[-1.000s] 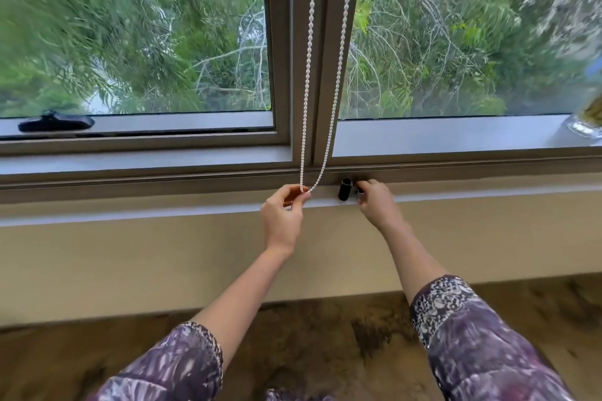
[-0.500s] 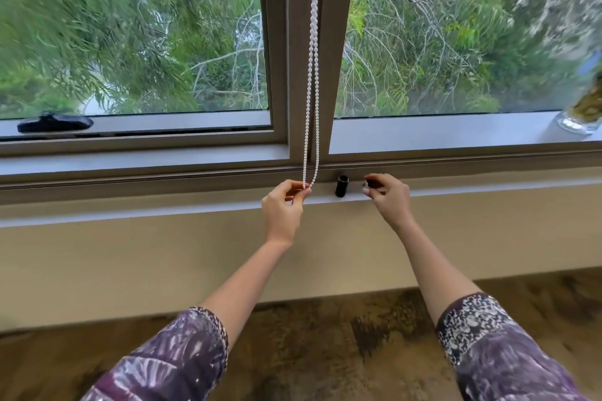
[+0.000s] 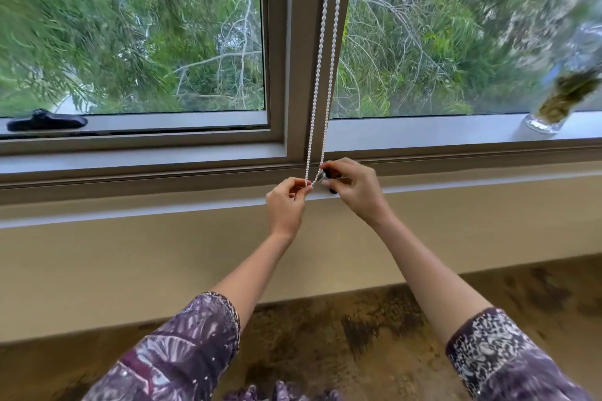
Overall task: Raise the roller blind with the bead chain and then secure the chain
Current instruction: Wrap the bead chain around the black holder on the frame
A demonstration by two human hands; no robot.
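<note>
A wide two-pane window, its grey frame (image 3: 306,42) upright in the middle, looks onto green trees above a pale sill (image 3: 163,205), with a black handle (image 3: 47,122) far left and a glass jar (image 3: 544,122) far right. The bead chain (image 3: 318,75) hangs as two strands down the frame's centre post, its bottom loop at sill height. The left hand (image 3: 286,203) pinches that loop between thumb and fingertips, while the right hand (image 3: 356,194), just beside it, curls its fingers round a small black fitting (image 3: 331,175), mostly hidden, with a fingertip against the right strand.
</note>
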